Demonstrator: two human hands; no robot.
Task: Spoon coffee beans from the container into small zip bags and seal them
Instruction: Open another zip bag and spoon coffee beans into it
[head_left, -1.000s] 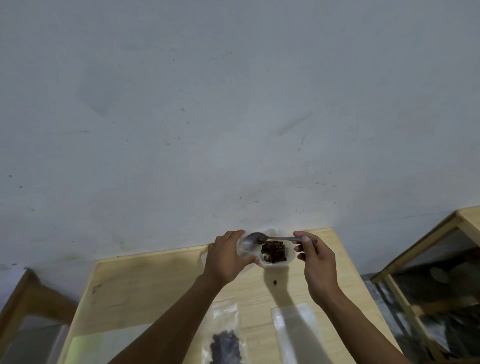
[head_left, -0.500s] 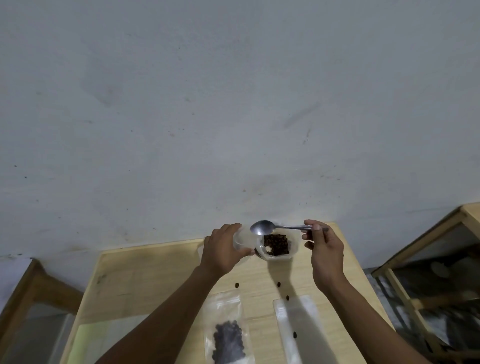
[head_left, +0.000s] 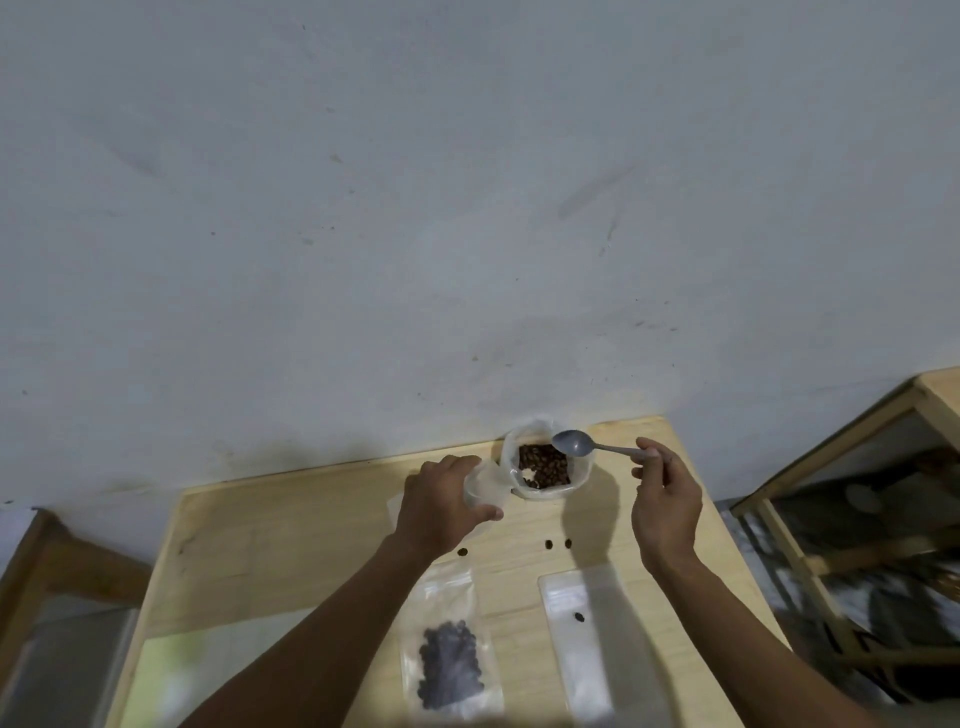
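A clear plastic container (head_left: 582, 475) of brown coffee beans stands at the far edge of the wooden table (head_left: 291, 551). My right hand (head_left: 665, 499) pinches the handle of a metal spoon (head_left: 574, 443), whose empty bowl hovers over the container's right rim. My left hand (head_left: 441, 506) grips a small clear zip bag (head_left: 483, 486) just left of the container; its contents cannot be made out. A filled zip bag (head_left: 449, 660) with dark beans lies flat near the front.
A flat empty clear bag (head_left: 587, 654) lies to the right of the filled one, one bean on it. Loose beans (head_left: 558, 544) are scattered mid-table. A grey wall rises behind the table. A wooden frame (head_left: 810, 519) stands to the right, another at left.
The spoon has swung right, from over the small bag to the container's right rim. My left hand with the small bag has drawn away to the left. Beans have dropped onto the table.
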